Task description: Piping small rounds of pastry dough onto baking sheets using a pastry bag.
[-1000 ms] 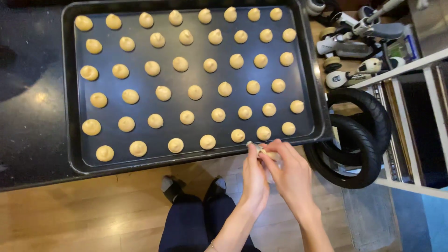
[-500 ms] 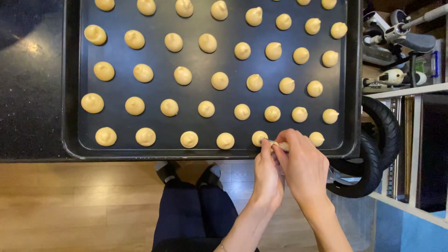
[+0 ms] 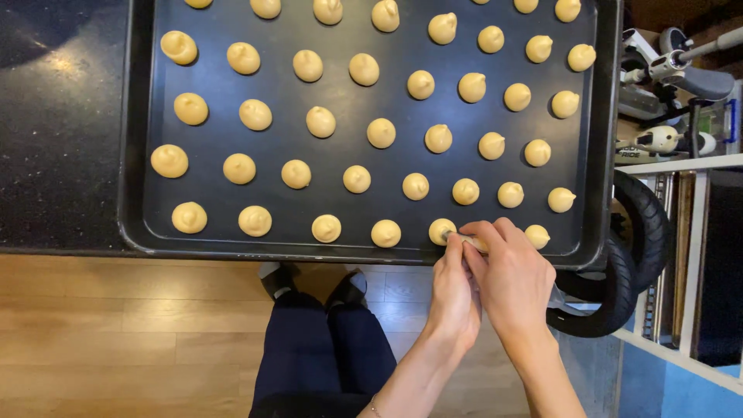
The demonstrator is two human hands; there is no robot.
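- The dark baking tray (image 3: 135, 193) on the black surface (image 3: 54, 155) now fills more of the view than a second ago.
- The left hand (image 3: 453, 298) has moved up to the tray's near edge, curled around the piping bag tip (image 3: 464, 238).
- The right hand (image 3: 515, 279) grips the same tip; it touches a dough mound (image 3: 441, 229), with the next mound (image 3: 537, 235) just right.

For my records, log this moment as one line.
hands: left hand and right hand together | at: dough mound | on: black baking tray
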